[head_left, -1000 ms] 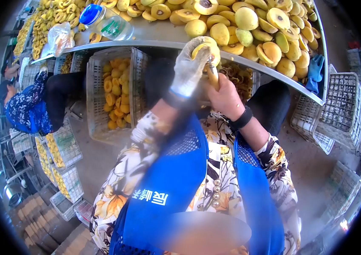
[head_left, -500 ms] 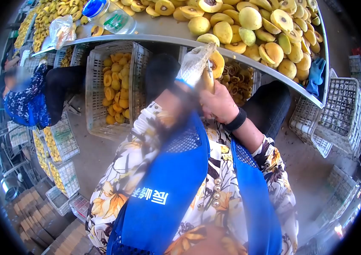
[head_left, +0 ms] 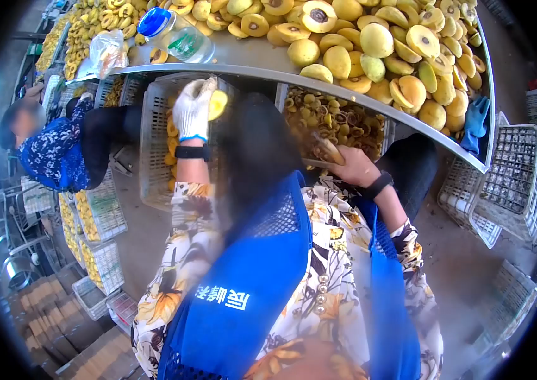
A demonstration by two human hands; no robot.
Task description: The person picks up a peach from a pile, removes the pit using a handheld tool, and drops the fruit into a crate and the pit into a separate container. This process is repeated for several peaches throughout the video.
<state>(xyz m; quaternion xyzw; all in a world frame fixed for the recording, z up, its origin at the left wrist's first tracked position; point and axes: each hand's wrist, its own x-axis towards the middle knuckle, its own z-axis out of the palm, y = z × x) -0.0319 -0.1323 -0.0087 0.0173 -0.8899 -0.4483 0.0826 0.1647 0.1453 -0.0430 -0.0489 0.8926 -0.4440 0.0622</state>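
My left hand, in a white glove with a black band at the wrist, is closed on a yellow fruit half. It hangs over a white crate of yellow fruit halves, just below the metal table edge. My right hand is bare and wrapped round the handle of a tool, whose far end is blurred. Behind the tool, under the table, a container holds brownish fruit pieces. Fruit halves and whole fruits are heaped on the table.
The metal table carries a blue-lidded jar, a plastic bag and a blue glove. Empty crates stand at the right. A co-worker sits at the left near stacked fruit crates.
My left hand has moved left, away from the tool, to above the crate with the fruit half. My right hand and the tool have moved slightly down and right, and the tool has tilted.
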